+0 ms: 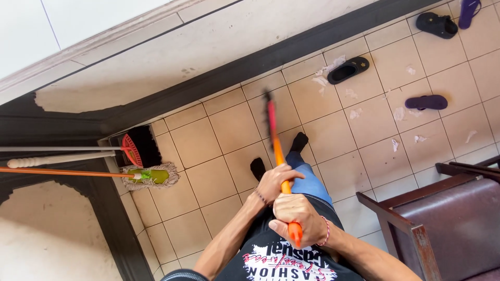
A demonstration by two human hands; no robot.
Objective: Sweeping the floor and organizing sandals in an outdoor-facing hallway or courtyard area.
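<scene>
Both my hands grip a long stick (276,140) that is orange near me and pink-red farther out, with a dark, blurred tip over the tiled floor (229,125). My left hand (275,182) is wrapped around the stick higher up. Closer to my body, my right hand (298,214) closes around the orange end, with a beaded bracelet on its wrist. Below the stick I see my blue jeans and my two feet in black socks (299,140).
A flat mop (151,177) and a black-and-red broom (138,148) lean in the left corner by a dark wall base. Paper scraps (325,70) and several sandals (348,69) lie on the tiles at upper right. A wooden chair (448,218) with a brown cushion stands at right.
</scene>
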